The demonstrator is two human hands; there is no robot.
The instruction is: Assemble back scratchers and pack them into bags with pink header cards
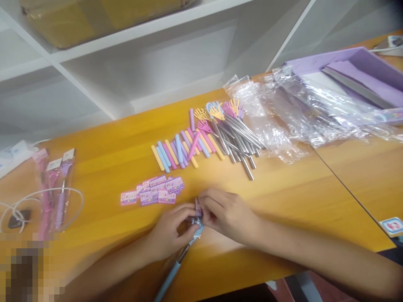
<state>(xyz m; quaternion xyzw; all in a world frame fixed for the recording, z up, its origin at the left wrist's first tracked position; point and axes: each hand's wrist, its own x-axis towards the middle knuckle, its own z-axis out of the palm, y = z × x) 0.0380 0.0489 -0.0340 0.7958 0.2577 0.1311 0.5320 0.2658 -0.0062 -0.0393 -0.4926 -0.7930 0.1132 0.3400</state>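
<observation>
My left hand [171, 230] and my right hand [225, 214] meet low on the orange table [110, 142]. Both pinch a small card label [198, 208] over the head of a blue back scratcher [176, 268], whose metal shaft and blue handle run down toward me. Just left of my hands lies a pile of pink and purple card labels [154, 191]. Farther back are pastel handle sleeves [181, 151] in a row and a heap of metal scratchers with coloured hand-shaped heads [229, 130].
Clear plastic bags [299, 109] lie at the back right over a purple box [362, 71]. Bagged pink and purple scratchers [52, 188] and a white cable [40, 197] sit at the left. White shelving [126, 63] rises behind the table.
</observation>
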